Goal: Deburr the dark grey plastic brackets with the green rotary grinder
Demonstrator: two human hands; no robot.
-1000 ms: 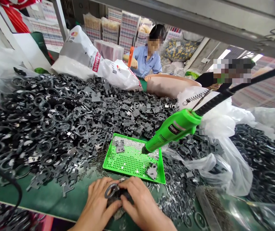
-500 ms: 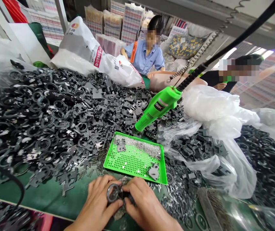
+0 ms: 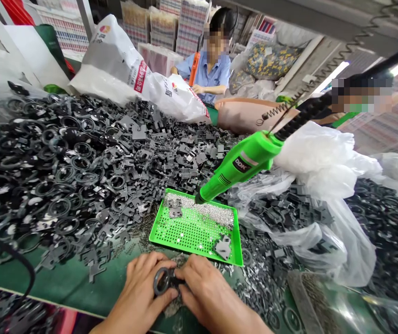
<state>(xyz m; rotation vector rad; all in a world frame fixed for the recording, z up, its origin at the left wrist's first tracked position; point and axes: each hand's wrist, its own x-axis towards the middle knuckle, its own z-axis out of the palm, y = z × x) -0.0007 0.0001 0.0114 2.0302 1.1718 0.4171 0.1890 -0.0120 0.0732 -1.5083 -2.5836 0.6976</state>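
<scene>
At the near edge of the green bench, my left hand point(image 3: 148, 285) is closed around a dark ring-shaped part point(image 3: 156, 282), its ring facing up between thumb and fingers. My right hand point(image 3: 202, 285) pinches the same part from the right; its fingers hide what lies between them. Beneath both hands shows a worn greyish block point(image 3: 172, 308). Just beyond them lies a green perforated tray point(image 3: 199, 254) with many tiny silver screws point(image 3: 216, 214) and grey flat plates point(image 3: 222, 247). Above the tray's back edge hangs a green electric screwdriver point(image 3: 238, 166), tip down, touched by neither hand.
Heaps of dark ring parts point(image 3: 59, 176) and grey plates point(image 3: 185, 157) cover the bench. Clear plastic bags point(image 3: 324, 250) lie at right. A black cable point(image 3: 14, 255) curves at left. A person in a blue shirt point(image 3: 216, 69) sits opposite; another person is partly visible at right.
The hanging screwdriver has swung right and its tip now sits lower, over the tray's back edge. My hands keep nearly the same place on the ring part. The person opposite has shifted an arm.
</scene>
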